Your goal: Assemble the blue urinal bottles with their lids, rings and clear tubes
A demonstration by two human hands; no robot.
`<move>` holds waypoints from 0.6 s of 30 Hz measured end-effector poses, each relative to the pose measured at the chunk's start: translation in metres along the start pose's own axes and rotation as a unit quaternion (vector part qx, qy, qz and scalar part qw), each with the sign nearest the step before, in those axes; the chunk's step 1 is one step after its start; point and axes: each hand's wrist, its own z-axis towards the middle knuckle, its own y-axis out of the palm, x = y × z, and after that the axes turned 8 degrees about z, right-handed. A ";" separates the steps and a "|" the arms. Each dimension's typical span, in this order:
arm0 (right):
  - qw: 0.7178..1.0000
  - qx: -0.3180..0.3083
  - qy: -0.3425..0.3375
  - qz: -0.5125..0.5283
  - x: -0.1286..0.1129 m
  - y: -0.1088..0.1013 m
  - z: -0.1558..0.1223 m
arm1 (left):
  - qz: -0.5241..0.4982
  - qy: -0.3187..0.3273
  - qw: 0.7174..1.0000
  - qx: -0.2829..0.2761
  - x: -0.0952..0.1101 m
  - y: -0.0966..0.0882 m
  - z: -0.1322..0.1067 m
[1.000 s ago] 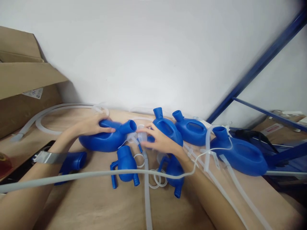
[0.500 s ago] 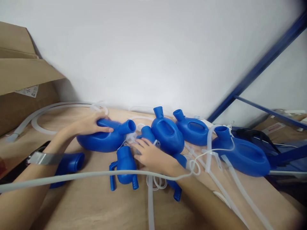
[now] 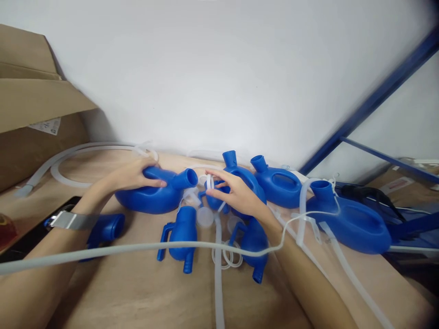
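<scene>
The left hand (image 3: 139, 177) clasped the blue, oval plastic bottle (image 3: 151, 201) beneath it; the right hand (image 3: 236, 193) pinched a small, round, whitish plastic piece (image 3: 210, 182) just beside the bottle's mouth. The pale wooden desk (image 3: 137, 297) stood before a white wall (image 3: 206, 82), near a brown cardboard box (image 3: 41, 103).

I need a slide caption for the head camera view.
Left hand grips a blue bottle; right hand holds a small white part near the bottle's mouth.

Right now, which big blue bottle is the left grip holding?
The leftmost big bottle, with the left grip on it and its neck leaning right. The other three big bottles are farther right, outside that grip.
</scene>
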 end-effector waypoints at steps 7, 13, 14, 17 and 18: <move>0.997 -0.038 -0.047 -0.049 0.005 0.018 0.031 | 0.023 -0.001 1.000 0.019 0.002 0.004 0.002; 0.996 -0.046 -0.055 -0.057 0.006 0.023 0.039 | 0.019 0.005 1.000 0.017 0.003 0.004 0.001; 0.996 -0.044 -0.056 -0.056 0.006 0.023 0.039 | 0.019 0.003 1.000 0.013 0.004 0.004 0.001; 0.995 -0.047 -0.064 -0.064 0.007 0.020 0.041 | 0.013 -0.007 1.000 0.002 0.009 0.000 0.000; 0.994 -0.050 -0.069 -0.068 0.007 0.019 0.043 | 0.009 -0.008 1.000 -0.002 0.011 -0.001 0.000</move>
